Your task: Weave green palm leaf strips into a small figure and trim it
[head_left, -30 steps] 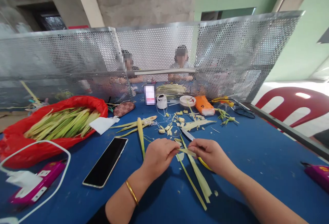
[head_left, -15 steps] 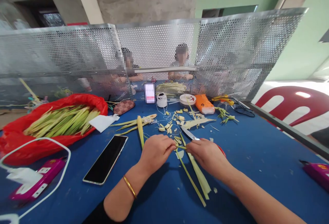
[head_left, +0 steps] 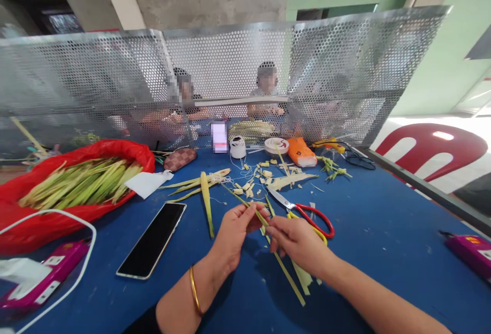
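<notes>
My left hand (head_left: 233,234), with a gold bangle at the wrist, pinches a thin green leaf strip (head_left: 245,203) that runs up and to the left over the blue table (head_left: 383,226). My right hand (head_left: 294,241) pinches the same strip just to the right, fingers closed. More leaf strips (head_left: 288,275) lie under my right wrist. Red-handled scissors (head_left: 303,211) lie on the table just beyond my right hand, untouched.
A red bag of green leaves (head_left: 76,183) sits at the left. A black phone (head_left: 152,239) lies left of my hands. A thread spool (head_left: 238,147), tape roll (head_left: 276,146), orange tool (head_left: 302,152) and leaf scraps stand before the perforated metal screen (head_left: 230,73); people sit behind it. Pink devices (head_left: 470,249) lie at both edges.
My hands have moved closer together and lifted a thin strip. My right hand has shifted left off the scissors, which now lie uncovered on the table. The camera has tilted slightly.
</notes>
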Demonstrator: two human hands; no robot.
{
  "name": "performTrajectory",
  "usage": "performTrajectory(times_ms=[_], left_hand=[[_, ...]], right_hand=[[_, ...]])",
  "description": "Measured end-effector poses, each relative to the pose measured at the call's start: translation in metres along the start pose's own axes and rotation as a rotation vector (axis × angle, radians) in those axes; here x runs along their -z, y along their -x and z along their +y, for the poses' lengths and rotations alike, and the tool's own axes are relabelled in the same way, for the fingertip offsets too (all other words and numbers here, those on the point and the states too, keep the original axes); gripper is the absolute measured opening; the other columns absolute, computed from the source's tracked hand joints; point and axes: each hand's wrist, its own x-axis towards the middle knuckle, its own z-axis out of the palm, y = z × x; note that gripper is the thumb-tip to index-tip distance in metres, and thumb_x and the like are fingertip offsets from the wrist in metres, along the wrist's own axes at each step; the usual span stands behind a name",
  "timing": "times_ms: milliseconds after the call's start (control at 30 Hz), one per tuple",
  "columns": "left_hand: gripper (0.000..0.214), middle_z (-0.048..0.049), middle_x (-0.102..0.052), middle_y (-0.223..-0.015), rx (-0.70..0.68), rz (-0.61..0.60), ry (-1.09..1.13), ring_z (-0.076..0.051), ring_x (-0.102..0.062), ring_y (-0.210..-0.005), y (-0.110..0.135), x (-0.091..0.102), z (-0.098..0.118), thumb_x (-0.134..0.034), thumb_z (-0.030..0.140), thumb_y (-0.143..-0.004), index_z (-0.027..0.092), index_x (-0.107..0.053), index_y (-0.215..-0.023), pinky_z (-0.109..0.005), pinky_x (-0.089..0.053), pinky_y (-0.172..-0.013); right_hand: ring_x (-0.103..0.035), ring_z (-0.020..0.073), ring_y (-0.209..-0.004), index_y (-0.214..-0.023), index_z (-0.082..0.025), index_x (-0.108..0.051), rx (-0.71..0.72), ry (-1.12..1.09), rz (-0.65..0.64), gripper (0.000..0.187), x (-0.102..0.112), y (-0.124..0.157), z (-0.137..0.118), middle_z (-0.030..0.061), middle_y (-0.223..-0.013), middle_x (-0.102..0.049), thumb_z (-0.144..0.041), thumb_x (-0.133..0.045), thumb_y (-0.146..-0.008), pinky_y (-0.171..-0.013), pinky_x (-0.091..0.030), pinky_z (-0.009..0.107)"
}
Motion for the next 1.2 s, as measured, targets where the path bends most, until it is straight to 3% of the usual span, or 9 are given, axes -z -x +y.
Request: performTrajectory(times_ms=[167, 267, 333, 433, 600, 700, 833, 1033, 1200], left_hand=[[0.022, -0.0022, -0.068, -0.072, 0.168, 0.202, 0.036, -0.009, -0.059, -0.056, -0.004, 0.004, -0.004, -0.069, 0.033, -0.077, 0.013, -0.070, -0.087, -0.021, -0.047, -0.059], [0.022, -0.0017, -0.068, -0.072, 0.222, 0.173, 0.019, -0.007, -0.058, -0.054, -0.004, 0.005, -0.002, -0.068, 0.032, -0.079, 0.013, -0.070, -0.089, -0.020, -0.045, -0.057], [0.019, -0.0008, -0.066, -0.070, 0.260, 0.155, 0.021, -0.007, -0.058, -0.054, -0.002, 0.001, -0.002, -0.065, 0.030, -0.082, 0.013, -0.070, -0.089, -0.019, -0.045, -0.056], [0.015, 0.0010, -0.062, -0.066, 0.293, 0.155, 0.030, -0.007, -0.057, -0.053, 0.001, -0.004, -0.003, -0.060, 0.025, -0.086, 0.013, -0.068, -0.087, -0.020, -0.046, -0.054], [0.014, -0.0062, -0.069, -0.083, 0.289, 0.095, 0.065, -0.012, -0.066, -0.069, 0.004, -0.006, -0.006, -0.058, 0.025, -0.088, 0.013, -0.065, -0.088, -0.022, -0.051, -0.059], [0.015, -0.0100, -0.072, -0.092, 0.298, 0.032, 0.095, -0.015, -0.069, -0.077, 0.006, -0.009, -0.012, -0.060, 0.026, -0.087, 0.013, -0.065, -0.090, -0.024, -0.053, -0.065], [0.014, -0.0097, -0.073, -0.085, 0.300, -0.048, 0.151, -0.016, -0.070, -0.072, 0.009, -0.014, -0.019, -0.062, 0.024, -0.085, 0.013, -0.067, -0.092, -0.028, -0.054, -0.071], [0.017, -0.0096, -0.073, -0.081, 0.350, -0.094, 0.158, -0.017, -0.070, -0.068, 0.014, -0.018, -0.016, -0.059, 0.023, -0.087, 0.011, -0.069, -0.094, -0.027, -0.054, -0.068], [0.021, -0.0082, -0.070, -0.072, 0.350, -0.101, 0.176, -0.016, -0.067, -0.064, 0.017, -0.024, -0.012, -0.052, 0.023, -0.091, 0.010, -0.068, -0.090, -0.027, -0.053, -0.066]], right_hand=[[-0.067, 0.0263, -0.075, -0.077, -0.019, -0.061, -0.139, 0.612, 0.033, 0.024, 0.001, -0.001, 0.007, 0.0097, -0.080, -0.070, -0.040, -0.056, -0.087, -0.054, -0.035, 0.028], [-0.068, 0.0264, -0.071, -0.081, -0.017, -0.061, -0.204, 0.724, -0.003, 0.009, -0.001, -0.003, 0.015, 0.0117, -0.078, -0.071, -0.024, -0.056, -0.082, -0.053, -0.032, 0.028], [-0.068, 0.0245, -0.071, -0.077, -0.017, -0.061, -0.205, 0.706, -0.020, 0.011, -0.002, -0.004, 0.018, 0.0112, -0.076, -0.071, -0.014, -0.051, -0.079, -0.053, -0.031, 0.028], [-0.063, 0.0197, -0.064, -0.064, -0.019, -0.057, -0.208, 0.525, 0.008, 0.013, 0.005, -0.006, 0.021, 0.0060, -0.066, -0.067, -0.012, -0.051, -0.074, -0.051, -0.030, 0.026], [-0.034, 0.0081, -0.035, -0.063, -0.023, -0.045, -0.353, -0.305, 0.062, 0.023, 0.024, -0.007, 0.016, -0.0084, -0.042, -0.040, -0.038, -0.055, -0.077, -0.039, -0.024, 0.022], [-0.033, 0.0061, -0.036, -0.065, -0.021, -0.048, -0.332, -0.620, 0.045, 0.031, 0.021, -0.005, 0.009, -0.0088, -0.046, -0.042, -0.048, -0.062, -0.073, -0.040, -0.024, 0.020], [-0.034, 0.0062, -0.041, -0.068, -0.018, -0.059, -0.321, -0.698, 0.092, 0.030, 0.004, -0.006, 0.004, -0.0078, -0.048, -0.043, -0.046, -0.068, -0.069, -0.042, -0.025, 0.020], [-0.049, 0.0116, -0.057, -0.065, -0.016, -0.063, -0.245, -0.671, 0.215, 0.029, -0.012, -0.010, 0.010, -0.0014, -0.059, -0.057, -0.044, -0.072, -0.068, -0.056, -0.040, 0.025], [-0.044, 0.0106, -0.051, -0.066, -0.017, -0.060, -0.249, -0.620, 0.237, 0.030, -0.021, -0.011, 0.015, -0.0039, -0.055, -0.051, -0.045, -0.069, -0.071, -0.050, -0.037, 0.025]])
